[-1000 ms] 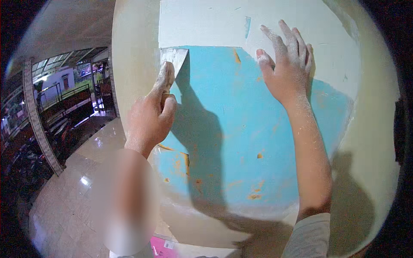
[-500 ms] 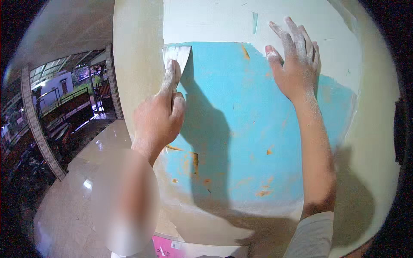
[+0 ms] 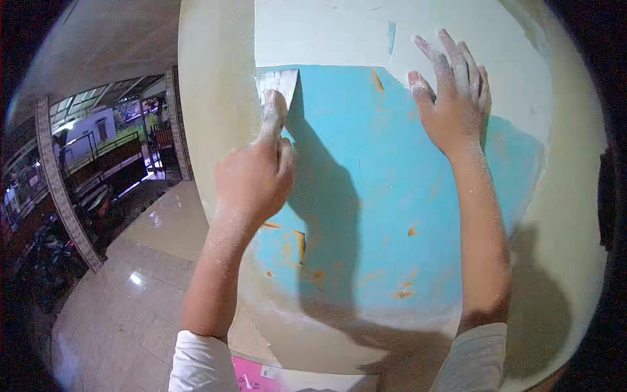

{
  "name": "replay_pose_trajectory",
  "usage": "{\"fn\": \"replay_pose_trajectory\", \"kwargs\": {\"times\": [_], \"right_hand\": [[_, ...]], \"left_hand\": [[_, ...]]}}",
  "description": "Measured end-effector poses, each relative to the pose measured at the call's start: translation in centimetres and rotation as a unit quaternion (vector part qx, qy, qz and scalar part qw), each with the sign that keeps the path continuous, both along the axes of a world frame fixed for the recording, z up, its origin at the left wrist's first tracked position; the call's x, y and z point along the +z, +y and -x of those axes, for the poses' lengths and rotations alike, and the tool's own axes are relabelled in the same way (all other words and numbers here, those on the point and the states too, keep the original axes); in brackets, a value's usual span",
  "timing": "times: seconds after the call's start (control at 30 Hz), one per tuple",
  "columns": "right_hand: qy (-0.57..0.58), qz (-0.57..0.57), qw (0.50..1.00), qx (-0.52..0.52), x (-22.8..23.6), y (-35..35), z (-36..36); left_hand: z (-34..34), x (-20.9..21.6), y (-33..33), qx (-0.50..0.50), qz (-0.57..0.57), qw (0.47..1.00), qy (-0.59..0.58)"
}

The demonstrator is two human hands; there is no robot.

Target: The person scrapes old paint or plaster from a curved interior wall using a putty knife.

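- Head view, left hand (image 3: 256,175): the fingers are clamped on a wide-bladed scraper (image 3: 279,80), the index laid straight up along the blade, the rest curled round a handle I can't make out; the blade reaches just past that index tip, its far edge close under the border between white coat (image 3: 320,29) and blue patch (image 3: 398,166).
- Head view, right hand (image 3: 452,98): the fingers are spread apart, seemingly resting on the white coat, well to the right of the left fingers; pale powder dusts both hands.
- To work the blade well, I'd keep its whole edge even against the surface, press steadily through the index and hold the angle constant, lest a corner gouge; the braced right hand should stay light, as I can't tell whether that coat is soft.
- The surface: blue lies between and below both sets of fingers, with orange-brown chips (image 3: 403,294) far down; a blue slit (image 3: 391,39) sits left of the right fingertips; cream wall (image 3: 219,98) runs just left of the left fingers.
- The room: glossy tiled floor (image 3: 130,326) below and left of the left fingers; a post (image 3: 65,189) well off to their left.
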State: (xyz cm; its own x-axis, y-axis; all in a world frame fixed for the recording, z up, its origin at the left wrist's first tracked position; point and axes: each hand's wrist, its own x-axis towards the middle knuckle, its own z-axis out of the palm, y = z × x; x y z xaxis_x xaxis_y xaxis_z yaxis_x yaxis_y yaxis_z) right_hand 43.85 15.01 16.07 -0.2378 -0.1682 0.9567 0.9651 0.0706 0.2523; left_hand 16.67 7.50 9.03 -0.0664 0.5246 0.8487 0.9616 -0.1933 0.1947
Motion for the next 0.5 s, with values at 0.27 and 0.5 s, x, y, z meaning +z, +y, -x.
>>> {"fn": "replay_pose_trajectory", "kwargs": {"times": [0.27, 0.5], "right_hand": [[0.010, 0.006, 0.999, -0.042, 0.0, -0.1, 0.1], [-0.006, 0.002, 1.000, -0.004, -0.3, -0.2, -0.1]], "left_hand": [[-0.6, 0.0, 0.0, 0.030, 0.036, 0.999, 0.022], [-0.7, 1.3, -0.7, 0.022, 0.068, 0.995, 0.071]]}}
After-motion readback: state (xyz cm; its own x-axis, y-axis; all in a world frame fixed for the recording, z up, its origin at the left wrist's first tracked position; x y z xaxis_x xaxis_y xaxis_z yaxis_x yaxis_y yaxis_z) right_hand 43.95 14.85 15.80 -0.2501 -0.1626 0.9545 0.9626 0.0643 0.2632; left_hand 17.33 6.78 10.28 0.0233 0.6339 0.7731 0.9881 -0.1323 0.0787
